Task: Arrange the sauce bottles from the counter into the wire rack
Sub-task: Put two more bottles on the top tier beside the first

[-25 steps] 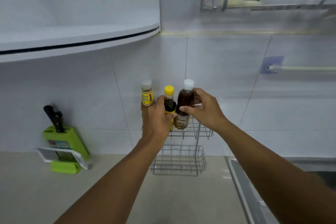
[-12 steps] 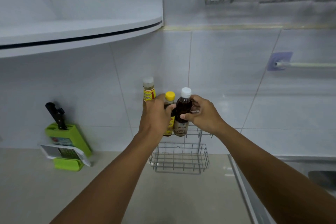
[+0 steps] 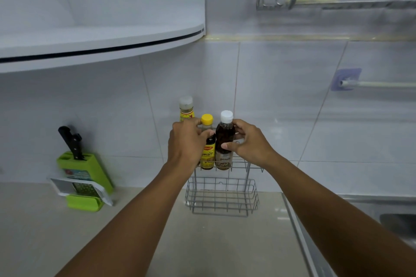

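Three bottles upright in wire rack (image 3: 238, 167) upper tier. Right hand (image 3: 248, 141) wraps white-capped dark sauce bottle (image 3: 224, 139); left hand (image 3: 186, 141) clasps yellow-capped bottle (image 3: 207, 141) at its 9 o'clock. Likely rigid, smooth, moderately heavy; grip mid-body.

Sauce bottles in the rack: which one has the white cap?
The dark brown sauce bottle on the right, held by the right hand; the others have yellow and clear caps.
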`<state>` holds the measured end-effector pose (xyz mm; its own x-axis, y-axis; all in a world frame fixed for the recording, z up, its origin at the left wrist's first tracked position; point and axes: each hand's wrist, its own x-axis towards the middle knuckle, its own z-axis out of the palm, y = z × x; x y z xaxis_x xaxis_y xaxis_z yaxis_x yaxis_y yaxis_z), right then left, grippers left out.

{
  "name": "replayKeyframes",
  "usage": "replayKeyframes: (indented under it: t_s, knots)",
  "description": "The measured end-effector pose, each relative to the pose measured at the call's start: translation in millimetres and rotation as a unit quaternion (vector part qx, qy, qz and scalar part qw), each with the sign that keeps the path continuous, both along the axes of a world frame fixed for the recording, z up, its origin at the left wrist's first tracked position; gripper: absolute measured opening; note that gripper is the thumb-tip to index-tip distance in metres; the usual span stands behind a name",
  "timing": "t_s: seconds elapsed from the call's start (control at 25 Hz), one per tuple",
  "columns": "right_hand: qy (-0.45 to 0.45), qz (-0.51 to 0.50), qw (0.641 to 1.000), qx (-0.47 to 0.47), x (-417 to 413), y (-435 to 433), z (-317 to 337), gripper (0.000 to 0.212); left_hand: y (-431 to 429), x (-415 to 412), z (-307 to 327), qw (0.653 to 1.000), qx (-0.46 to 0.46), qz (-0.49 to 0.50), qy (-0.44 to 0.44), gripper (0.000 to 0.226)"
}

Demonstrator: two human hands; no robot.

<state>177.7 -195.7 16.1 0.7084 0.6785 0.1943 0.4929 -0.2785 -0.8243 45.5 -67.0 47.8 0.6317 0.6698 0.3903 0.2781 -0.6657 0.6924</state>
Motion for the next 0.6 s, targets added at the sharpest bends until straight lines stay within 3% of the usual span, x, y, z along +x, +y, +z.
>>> replayKeyframes:
  t_s: [0.16,0.36,0.52,0.6]
  knots:
    - [-0.003,-0.006,1.0,-0.01,-2,-1,-3,0.07,2,2,-2,1.0,0.016,0.007,0.013,0.021]
    - [0.002,-0.022,1.0,-0.012,-10,-3,-5,0.077,2,-13,-7,0.995,-0.083,-0.024,-0.056,0.04]
    - [0.033,-0.046,0.998,0.009,-29,-2,-4,0.09,13,-45,-6,0.993,-0.081,-0.068,-0.044,0.026]
    - [-0.003,-0.113,0.992,0.051,-50,2,-8,0.087,26,-71,-6,0.99,-0.084,-0.107,-0.02,0.02]
